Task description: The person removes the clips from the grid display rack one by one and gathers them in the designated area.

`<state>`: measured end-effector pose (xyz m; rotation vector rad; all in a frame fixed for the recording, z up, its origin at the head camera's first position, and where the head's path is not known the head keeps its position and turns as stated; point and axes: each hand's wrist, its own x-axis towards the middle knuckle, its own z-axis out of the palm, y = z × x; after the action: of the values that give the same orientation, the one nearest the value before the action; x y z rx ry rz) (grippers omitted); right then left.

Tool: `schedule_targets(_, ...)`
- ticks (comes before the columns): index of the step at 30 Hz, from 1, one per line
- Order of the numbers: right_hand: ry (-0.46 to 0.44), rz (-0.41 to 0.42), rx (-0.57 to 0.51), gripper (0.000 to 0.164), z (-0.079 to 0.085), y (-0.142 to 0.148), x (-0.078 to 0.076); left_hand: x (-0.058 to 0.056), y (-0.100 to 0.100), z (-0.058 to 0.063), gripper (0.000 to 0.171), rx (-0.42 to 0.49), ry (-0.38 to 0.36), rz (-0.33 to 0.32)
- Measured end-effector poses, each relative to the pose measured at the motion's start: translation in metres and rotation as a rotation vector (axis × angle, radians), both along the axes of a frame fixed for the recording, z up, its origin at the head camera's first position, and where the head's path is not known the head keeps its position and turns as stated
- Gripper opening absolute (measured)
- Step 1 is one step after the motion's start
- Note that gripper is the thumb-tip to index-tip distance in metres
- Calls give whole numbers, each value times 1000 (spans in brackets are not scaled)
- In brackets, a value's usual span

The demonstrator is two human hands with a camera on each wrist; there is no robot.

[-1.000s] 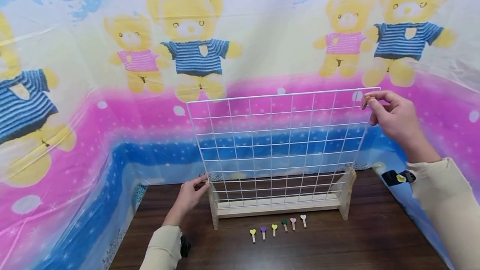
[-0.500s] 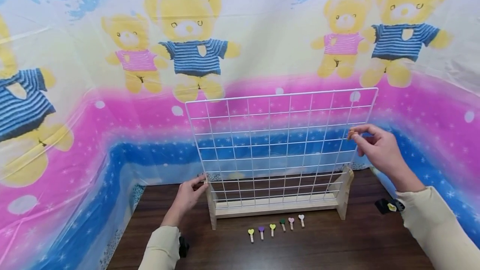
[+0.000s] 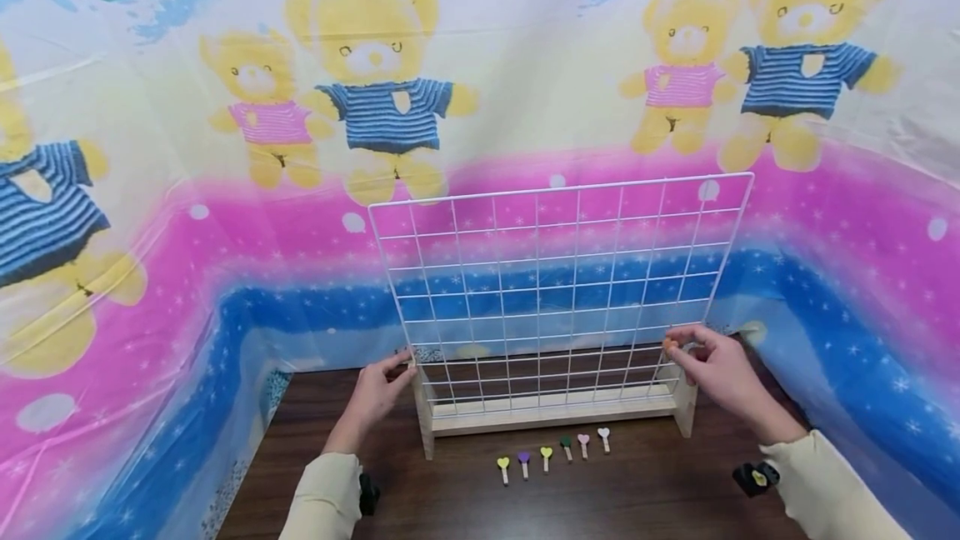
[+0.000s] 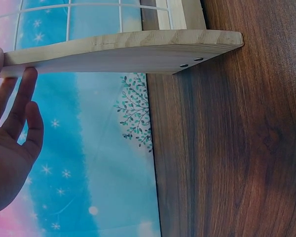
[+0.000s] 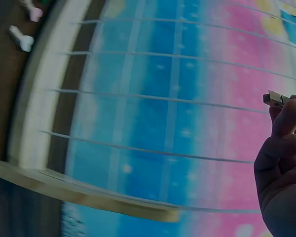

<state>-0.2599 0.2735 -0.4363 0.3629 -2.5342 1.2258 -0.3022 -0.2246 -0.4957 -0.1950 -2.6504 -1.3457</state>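
Note:
A white wire grid panel (image 3: 537,273) stands upright in a pale wooden stand (image 3: 555,422) on the dark table. My left hand (image 3: 378,394) pinches the upper end of the stand's left side board (image 4: 118,47), thumb on one face and fingertips on the other. In my right hand (image 3: 720,369) a small wooden clothespin (image 5: 275,99) with an orange top (image 3: 670,345) is pinched between thumb and fingers. That hand is in front of the grid's lower right corner, near the right side board (image 3: 686,407). Whether the clothespin touches the wire cannot be told.
Several heart-topped clothespins lie in a slanting row before the stand, from a yellow one (image 3: 503,469) at left to a white one (image 3: 604,438) at right. A printed bear cloth (image 3: 525,107) hangs behind and beside the brown table (image 3: 450,507).
My right hand has come down and left with the clothespin, from the grid's top right corner to its lower right. My left hand keeps its hold on the stand.

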Motion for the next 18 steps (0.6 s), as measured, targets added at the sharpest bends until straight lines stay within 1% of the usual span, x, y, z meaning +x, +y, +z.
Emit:
schedule_targets(5,-78,-6,27,29,-32,-6,2,0,1,1,38,10,3,-2)
schedule_targets(10,-212,-1,22,24,-61,-10,4,1,1,2,39,11,-4,-1)
schedule_targets(13,-231,19,4,19,-76,-12,3,1,1,1,38,10,-5,-2)
schedule_targets(18,-213,67,-22,16,-101,-16,0,1,0,1,39,15,-4,-2)
